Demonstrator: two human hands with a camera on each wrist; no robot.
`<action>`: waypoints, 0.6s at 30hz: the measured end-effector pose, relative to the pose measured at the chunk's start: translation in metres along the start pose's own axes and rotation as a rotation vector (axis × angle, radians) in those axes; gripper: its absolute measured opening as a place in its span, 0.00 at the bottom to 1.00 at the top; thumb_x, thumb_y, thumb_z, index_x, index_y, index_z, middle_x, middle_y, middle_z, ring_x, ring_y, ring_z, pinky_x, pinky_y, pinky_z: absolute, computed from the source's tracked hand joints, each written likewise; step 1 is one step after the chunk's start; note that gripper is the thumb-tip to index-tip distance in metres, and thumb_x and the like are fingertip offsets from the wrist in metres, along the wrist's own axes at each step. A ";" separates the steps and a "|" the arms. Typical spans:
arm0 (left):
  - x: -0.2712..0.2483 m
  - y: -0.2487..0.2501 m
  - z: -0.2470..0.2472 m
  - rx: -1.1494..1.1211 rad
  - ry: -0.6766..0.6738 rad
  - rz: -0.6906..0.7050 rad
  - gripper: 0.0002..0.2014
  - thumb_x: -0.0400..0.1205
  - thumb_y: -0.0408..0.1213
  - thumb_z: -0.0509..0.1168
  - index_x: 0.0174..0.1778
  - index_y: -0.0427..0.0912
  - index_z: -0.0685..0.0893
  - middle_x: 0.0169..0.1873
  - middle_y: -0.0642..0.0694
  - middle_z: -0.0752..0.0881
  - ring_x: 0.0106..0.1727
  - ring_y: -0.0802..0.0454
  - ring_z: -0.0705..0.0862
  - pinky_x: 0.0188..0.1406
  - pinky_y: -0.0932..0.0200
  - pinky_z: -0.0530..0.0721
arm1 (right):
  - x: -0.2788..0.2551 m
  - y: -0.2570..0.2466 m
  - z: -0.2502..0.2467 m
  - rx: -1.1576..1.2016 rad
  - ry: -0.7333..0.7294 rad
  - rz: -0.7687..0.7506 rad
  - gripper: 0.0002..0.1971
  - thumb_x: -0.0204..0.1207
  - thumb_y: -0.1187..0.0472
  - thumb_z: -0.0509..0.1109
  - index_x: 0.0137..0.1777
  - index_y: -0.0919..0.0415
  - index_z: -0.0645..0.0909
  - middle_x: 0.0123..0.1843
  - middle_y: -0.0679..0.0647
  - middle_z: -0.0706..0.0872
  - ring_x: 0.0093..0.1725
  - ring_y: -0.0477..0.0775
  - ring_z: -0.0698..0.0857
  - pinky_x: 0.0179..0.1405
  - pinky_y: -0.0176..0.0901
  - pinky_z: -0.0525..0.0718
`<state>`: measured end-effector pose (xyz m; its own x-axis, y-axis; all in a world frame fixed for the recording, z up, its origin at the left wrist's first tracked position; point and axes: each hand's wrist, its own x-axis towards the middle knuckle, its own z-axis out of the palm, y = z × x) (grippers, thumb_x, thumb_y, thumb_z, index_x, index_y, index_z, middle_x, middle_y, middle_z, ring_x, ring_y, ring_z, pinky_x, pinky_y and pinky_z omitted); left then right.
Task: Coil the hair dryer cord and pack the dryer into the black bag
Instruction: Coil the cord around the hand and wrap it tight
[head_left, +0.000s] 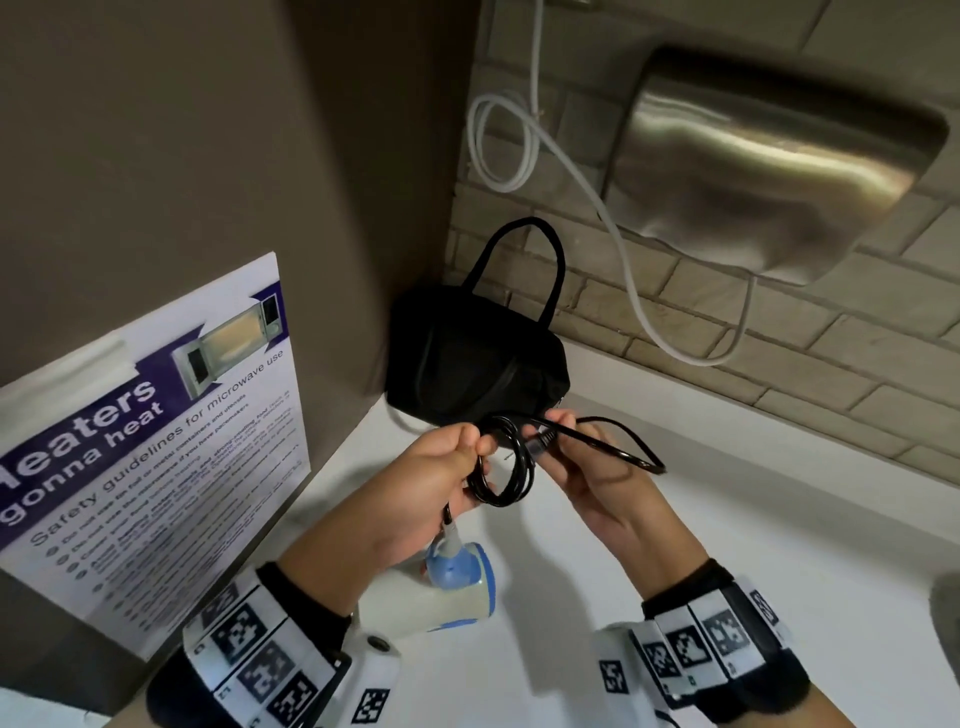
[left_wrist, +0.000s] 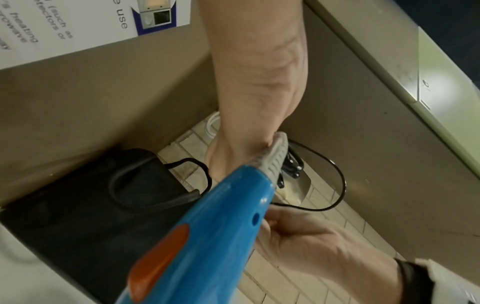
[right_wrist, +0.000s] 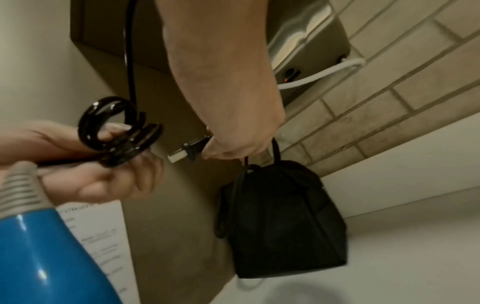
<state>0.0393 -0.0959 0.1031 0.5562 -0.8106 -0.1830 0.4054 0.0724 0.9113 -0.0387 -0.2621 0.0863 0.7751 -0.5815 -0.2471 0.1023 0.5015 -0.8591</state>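
— Over the white desk (head_left: 727, 519), what are the hands doing?

— Left hand (head_left: 415, 493) sits near the middle of the head view, fingers curled round a bundle of black cord (head_left: 506, 467) wound into several loops. The hair dryer (head_left: 447, 587) hangs just below that hand at about 6 o'clock from it, its grey cord sleeve running up into the palm; the blue and cream body hides part of the desk.

— And the right one?

— Right hand (head_left: 597, 467) is at 3 o'clock from the coil, pinching the plug (right_wrist: 189, 149) end of the cord between thumb and fingertips. The plug's prongs point toward the coil, close to it but apart. A loose length of cord arcs out past the right hand toward 3 o'clock.

— Where is the bag?

— Black bag (head_left: 478, 358) stands on the desk at 12 o'clock from the hands, in the corner where the brown side panel meets the brick wall, handles up. Whether it is zipped, I cannot tell.

— Anything else around?

— A steel hand dryer (head_left: 769, 156) on the wall at 1 o'clock with a white cable (head_left: 623, 249) looping beneath it, and a microwave safety poster (head_left: 156, 441) at 9 o'clock.
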 end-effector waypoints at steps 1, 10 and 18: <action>0.000 -0.002 -0.001 0.054 -0.004 0.005 0.15 0.90 0.34 0.48 0.38 0.41 0.72 0.40 0.49 0.75 0.45 0.54 0.75 0.55 0.59 0.81 | 0.000 -0.001 0.009 0.036 0.010 0.024 0.06 0.81 0.72 0.62 0.46 0.68 0.80 0.48 0.59 0.86 0.44 0.54 0.90 0.39 0.39 0.89; 0.003 -0.012 -0.012 0.227 0.134 -0.028 0.19 0.77 0.59 0.57 0.56 0.55 0.83 0.66 0.50 0.82 0.69 0.47 0.79 0.76 0.43 0.70 | -0.008 0.005 0.028 0.059 -0.016 0.255 0.10 0.82 0.69 0.61 0.49 0.67 0.85 0.40 0.57 0.91 0.36 0.47 0.91 0.31 0.33 0.87; 0.006 -0.016 -0.007 0.180 0.131 -0.057 0.25 0.73 0.64 0.58 0.56 0.51 0.83 0.63 0.46 0.86 0.67 0.46 0.82 0.74 0.42 0.71 | -0.017 0.005 0.032 0.128 -0.064 0.377 0.09 0.82 0.66 0.63 0.50 0.72 0.84 0.40 0.61 0.91 0.33 0.50 0.90 0.28 0.35 0.87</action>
<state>0.0410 -0.0977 0.0847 0.6302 -0.7274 -0.2714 0.3095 -0.0852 0.9471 -0.0313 -0.2293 0.1005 0.8100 -0.3024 -0.5025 -0.1233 0.7499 -0.6500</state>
